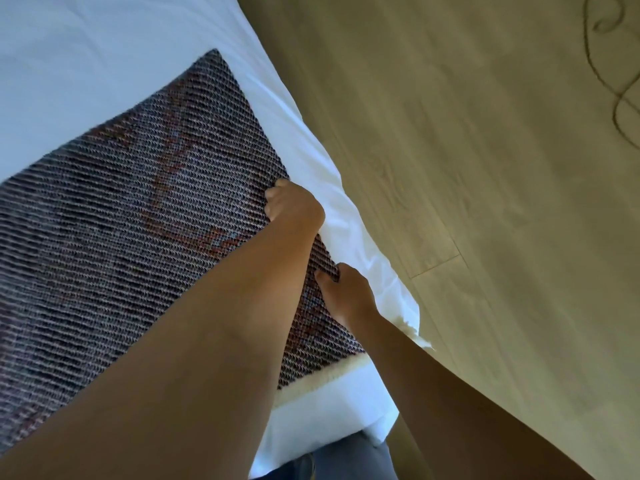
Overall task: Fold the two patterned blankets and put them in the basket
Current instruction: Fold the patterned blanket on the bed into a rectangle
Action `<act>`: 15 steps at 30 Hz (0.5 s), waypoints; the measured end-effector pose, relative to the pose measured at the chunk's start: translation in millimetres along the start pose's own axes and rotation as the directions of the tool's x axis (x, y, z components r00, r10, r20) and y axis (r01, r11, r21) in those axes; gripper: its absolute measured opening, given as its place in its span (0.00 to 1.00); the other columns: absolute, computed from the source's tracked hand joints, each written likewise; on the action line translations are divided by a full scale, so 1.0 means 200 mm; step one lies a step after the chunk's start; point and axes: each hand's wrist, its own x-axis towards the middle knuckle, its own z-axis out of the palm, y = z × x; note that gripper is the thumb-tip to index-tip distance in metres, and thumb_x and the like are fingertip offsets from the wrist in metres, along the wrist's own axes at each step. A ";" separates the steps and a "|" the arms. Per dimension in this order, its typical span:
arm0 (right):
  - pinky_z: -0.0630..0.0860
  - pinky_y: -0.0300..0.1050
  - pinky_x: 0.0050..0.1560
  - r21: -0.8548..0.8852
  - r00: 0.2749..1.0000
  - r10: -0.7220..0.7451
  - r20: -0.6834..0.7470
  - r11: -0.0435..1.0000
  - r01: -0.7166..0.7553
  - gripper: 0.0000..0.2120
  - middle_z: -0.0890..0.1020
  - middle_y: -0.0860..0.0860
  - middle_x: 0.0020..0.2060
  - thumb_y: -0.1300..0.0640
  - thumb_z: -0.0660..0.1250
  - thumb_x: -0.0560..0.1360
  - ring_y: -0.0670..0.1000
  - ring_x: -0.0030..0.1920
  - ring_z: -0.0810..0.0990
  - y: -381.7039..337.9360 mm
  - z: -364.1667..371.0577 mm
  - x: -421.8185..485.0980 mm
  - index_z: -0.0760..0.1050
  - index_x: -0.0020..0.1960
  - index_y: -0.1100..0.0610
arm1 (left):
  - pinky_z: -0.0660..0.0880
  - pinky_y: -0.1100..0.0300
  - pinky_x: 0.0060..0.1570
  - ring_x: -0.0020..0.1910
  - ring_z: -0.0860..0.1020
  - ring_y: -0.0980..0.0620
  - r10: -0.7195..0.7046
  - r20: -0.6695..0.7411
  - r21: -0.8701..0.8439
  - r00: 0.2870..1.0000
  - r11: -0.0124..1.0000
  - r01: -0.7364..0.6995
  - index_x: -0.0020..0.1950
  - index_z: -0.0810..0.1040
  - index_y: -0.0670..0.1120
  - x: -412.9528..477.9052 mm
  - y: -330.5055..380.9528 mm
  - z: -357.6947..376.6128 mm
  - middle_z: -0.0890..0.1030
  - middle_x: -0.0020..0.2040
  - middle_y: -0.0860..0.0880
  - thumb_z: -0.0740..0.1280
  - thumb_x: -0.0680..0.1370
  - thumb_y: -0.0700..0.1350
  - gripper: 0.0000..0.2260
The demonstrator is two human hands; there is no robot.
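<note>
A dark woven patterned blanket (138, 209) with reddish and blue zigzags lies flat on the white bed (86, 57); a cream fringe runs along its near edge. My left hand (294, 206) is closed on the blanket's right edge, further up. My right hand (346, 292) pinches the same edge closer to me, near the fringed corner. My left forearm covers much of the blanket's near part. Only this one blanket is in view, and no basket shows.
The bed's white sheet (329, 188) ends just right of my hands. Beyond it is pale wooden floor (485, 202). A thin dark cord (609, 84) curls on the floor at the top right. My legs in grey trousers (346, 459) stand at the bed's corner.
</note>
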 end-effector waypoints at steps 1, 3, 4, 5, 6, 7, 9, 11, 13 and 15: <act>0.68 0.45 0.40 -0.007 1.000 -0.013 0.011 1.000 0.013 0.13 0.75 0.52 0.38 0.47 0.56 0.78 0.54 0.40 0.74 -0.01 0.00 0.00 0.68 0.44 0.57 | 0.72 0.56 0.54 0.62 0.69 0.44 0.028 -0.020 0.024 0.999 0.999 -0.028 0.69 0.54 0.36 0.02 0.00 -0.01 0.63 0.66 0.37 0.67 0.74 0.43 0.31; 0.67 0.45 0.38 -0.011 0.999 -0.050 0.018 0.999 0.051 0.13 0.74 0.51 0.35 0.48 0.56 0.78 0.54 0.38 0.73 -0.02 0.00 -0.01 0.67 0.42 0.57 | 0.72 0.56 0.55 0.64 0.67 0.44 0.090 -0.045 0.065 0.995 0.994 -0.087 0.69 0.54 0.34 0.04 0.00 -0.03 0.64 0.67 0.37 0.65 0.75 0.41 0.28; 0.66 0.45 0.37 -0.011 0.998 -0.067 0.015 0.998 0.067 0.13 0.72 0.50 0.32 0.48 0.56 0.78 0.53 0.36 0.72 -0.02 0.00 -0.02 0.66 0.40 0.56 | 0.72 0.56 0.56 0.65 0.67 0.44 0.097 -0.047 0.059 0.994 0.994 -0.094 0.70 0.54 0.34 0.05 -0.01 -0.04 0.64 0.67 0.36 0.65 0.76 0.40 0.28; 0.65 0.45 0.37 -0.010 0.997 -0.080 0.010 0.997 0.080 0.14 0.71 0.49 0.31 0.48 0.56 0.78 0.53 0.35 0.71 -0.03 0.01 -0.04 0.64 0.38 0.55 | 0.72 0.55 0.56 0.65 0.68 0.43 0.093 -0.047 0.040 0.995 0.995 -0.091 0.70 0.54 0.34 0.04 -0.01 -0.04 0.64 0.67 0.36 0.65 0.76 0.40 0.28; 0.65 0.45 0.37 -0.010 0.996 -0.089 0.004 0.996 0.089 0.15 0.70 0.49 0.30 0.47 0.56 0.78 0.53 0.34 0.71 -0.05 0.03 -0.06 0.62 0.36 0.53 | 0.72 0.55 0.56 0.65 0.68 0.43 0.089 -0.051 0.017 0.995 0.996 -0.089 0.70 0.54 0.35 0.04 -0.02 -0.05 0.65 0.67 0.35 0.65 0.76 0.39 0.28; 0.66 0.46 0.37 -0.011 0.995 -0.097 -0.005 0.995 0.097 0.15 0.71 0.49 0.31 0.47 0.56 0.78 0.54 0.35 0.71 -0.06 0.04 -0.08 0.61 0.35 0.52 | 0.72 0.54 0.56 0.65 0.69 0.42 0.090 -0.059 -0.011 0.994 0.996 -0.090 0.70 0.54 0.35 0.03 -0.03 -0.06 0.66 0.67 0.35 0.65 0.76 0.38 0.28; 0.68 0.47 0.39 -0.013 0.994 -0.109 -0.024 0.994 0.109 0.15 0.75 0.52 0.34 0.46 0.56 0.77 0.56 0.38 0.74 -0.10 0.09 -0.12 0.62 0.36 0.53 | 0.71 0.53 0.57 0.65 0.70 0.41 0.104 -0.082 -0.068 0.991 0.992 -0.109 0.71 0.54 0.35 0.02 -0.07 -0.09 0.67 0.67 0.36 0.64 0.76 0.37 0.27; 0.71 0.49 0.43 0.006 0.992 -0.123 -0.037 0.992 0.123 0.13 0.79 0.55 0.39 0.46 0.57 0.77 0.58 0.42 0.77 -0.16 0.15 -0.17 0.66 0.41 0.55 | 0.70 0.53 0.58 0.64 0.70 0.40 0.123 -0.111 -0.132 0.986 0.982 -0.137 0.70 0.56 0.35 0.01 -0.14 -0.12 0.69 0.66 0.36 0.62 0.77 0.37 0.25; 0.72 0.49 0.43 0.037 0.989 -0.145 -0.023 0.989 0.146 0.12 0.80 0.56 0.40 0.47 0.58 0.76 0.59 0.43 0.78 -0.23 0.22 -0.21 0.67 0.42 0.55 | 0.71 0.52 0.57 0.63 0.71 0.39 0.142 -0.123 -0.178 0.982 0.971 -0.162 0.70 0.56 0.35 0.00 -0.21 -0.15 0.69 0.66 0.35 0.61 0.77 0.36 0.24; 0.71 0.47 0.40 0.032 0.983 -0.184 0.001 0.982 0.184 0.12 0.79 0.57 0.39 0.46 0.58 0.76 0.59 0.42 0.78 -0.29 0.31 -0.28 0.66 0.40 0.54 | 0.72 0.51 0.54 0.60 0.73 0.39 0.145 -0.158 -0.247 0.977 0.952 -0.181 0.69 0.59 0.35 -0.02 -0.31 -0.20 0.70 0.64 0.36 0.59 0.77 0.36 0.21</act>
